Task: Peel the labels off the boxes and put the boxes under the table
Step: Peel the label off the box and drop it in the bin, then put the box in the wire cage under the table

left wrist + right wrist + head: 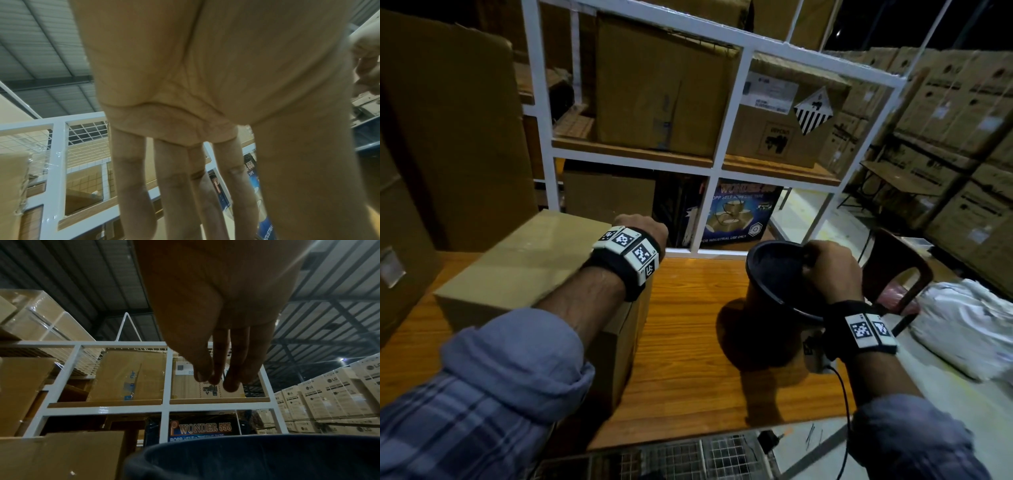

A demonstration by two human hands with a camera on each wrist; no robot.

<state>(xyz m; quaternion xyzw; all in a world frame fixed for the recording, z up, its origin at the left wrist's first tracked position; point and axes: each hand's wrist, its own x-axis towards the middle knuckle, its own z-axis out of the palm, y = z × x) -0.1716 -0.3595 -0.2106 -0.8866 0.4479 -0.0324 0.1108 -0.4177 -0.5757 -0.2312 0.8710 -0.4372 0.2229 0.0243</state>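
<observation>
One box (524,274) on counter (688,325): stiff, light; grip opposite sides. Left hand (643,229) flat atop it, right hand (828,270) hangs slack over bin (774,274), holding nothing

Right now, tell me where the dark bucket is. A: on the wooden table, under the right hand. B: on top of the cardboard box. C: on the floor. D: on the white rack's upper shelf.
A: the dark bucket stands on the wooden table, with the right hand over its rim.
</observation>
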